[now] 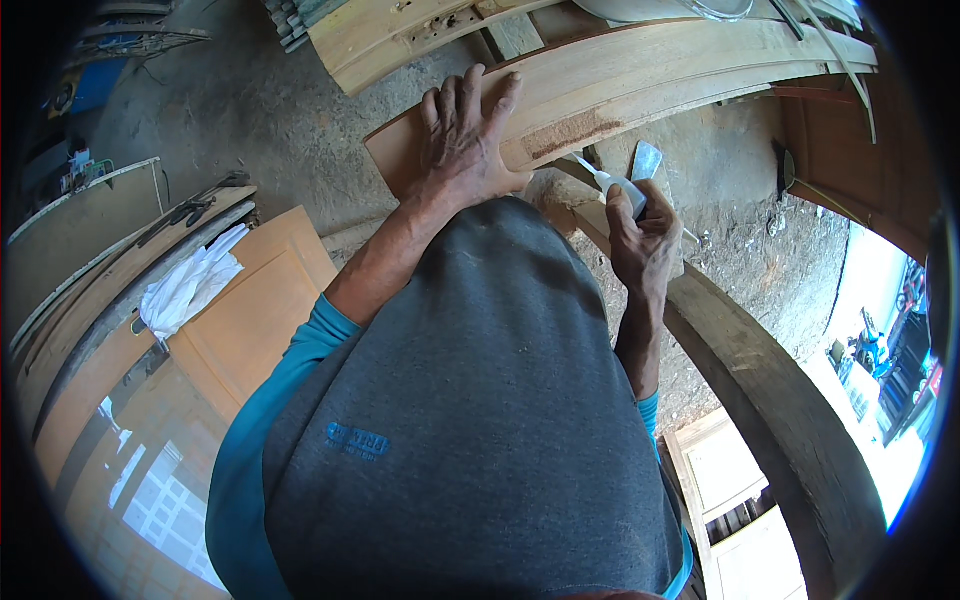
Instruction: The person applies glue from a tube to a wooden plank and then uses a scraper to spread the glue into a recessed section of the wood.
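Note:
My left hand (466, 145) lies with fingers spread on the near left end of a long wooden board (640, 68). Close to that hand, a patch of brown sawdust (572, 135) runs along the board's near edge. In my closed right hand (645, 240) is a small white squeeze bottle (622, 192) with a thin pointed nozzle. The nozzle tip points up and left, close to the board's edge by the sawdust; whether it touches cannot be made out. A flat, pale blade-like piece (646, 160) lies just beyond the bottle.
Another wooden piece (385, 40) lies beyond the board. A thick curved-looking timber beam (765, 380) runs down the right side. Wooden panels (265, 300) and a white cloth (195, 280) are at the left. A brown cabinet-like panel (850, 150) stands at the right.

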Demonstrator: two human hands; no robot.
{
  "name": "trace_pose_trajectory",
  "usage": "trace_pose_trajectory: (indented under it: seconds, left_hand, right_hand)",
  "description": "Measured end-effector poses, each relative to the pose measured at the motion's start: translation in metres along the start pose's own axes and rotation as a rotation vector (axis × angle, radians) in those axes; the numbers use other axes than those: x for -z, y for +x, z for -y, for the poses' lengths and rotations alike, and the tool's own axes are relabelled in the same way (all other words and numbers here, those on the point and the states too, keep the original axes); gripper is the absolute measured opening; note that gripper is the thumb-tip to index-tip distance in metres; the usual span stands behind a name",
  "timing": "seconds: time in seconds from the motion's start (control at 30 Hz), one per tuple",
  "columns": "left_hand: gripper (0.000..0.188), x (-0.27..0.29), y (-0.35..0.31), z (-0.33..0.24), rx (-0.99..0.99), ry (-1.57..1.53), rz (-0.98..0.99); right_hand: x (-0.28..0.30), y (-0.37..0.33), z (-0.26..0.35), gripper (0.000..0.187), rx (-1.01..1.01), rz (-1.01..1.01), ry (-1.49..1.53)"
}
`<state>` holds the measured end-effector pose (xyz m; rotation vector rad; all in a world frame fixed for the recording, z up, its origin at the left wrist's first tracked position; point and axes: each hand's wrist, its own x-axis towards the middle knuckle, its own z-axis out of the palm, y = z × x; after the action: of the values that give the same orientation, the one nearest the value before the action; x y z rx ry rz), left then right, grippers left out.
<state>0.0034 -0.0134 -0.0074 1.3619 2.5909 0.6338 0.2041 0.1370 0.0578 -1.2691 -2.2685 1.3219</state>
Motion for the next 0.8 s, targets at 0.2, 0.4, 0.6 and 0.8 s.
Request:
trace_pose_trajectory:
  seconds: [0.2, 0.4, 0.6, 0.8]
  left_hand:
    - [0.132, 0.0003, -0.0001, -0.0002, 0.003, 0.006, -0.001]
    - [0.132, -0.001, 0.0, 0.0004, -0.008, 0.001, -0.016]
    - [0.132, -0.0001, 0.0002, -0.0003, -0.001, 0.005, -0.006]
    - [0.132, 0.0009, 0.0004, -0.0008, -0.002, 0.003, -0.009]
  right_hand:
    - [0.0018, -0.0001, 0.0076, 0.028, -0.039, -0.008, -0.018]
    - [0.0032, 0.001, 0.0036, 0.029, -0.069, 0.011, 0.002]
    - [0.0031, 0.0017, 0.0011, 0.028, -0.049, 0.002, -0.006]
    - [0.0079, 0.0073, -0.0001, 0.027, -0.047, -0.034, 0.023]
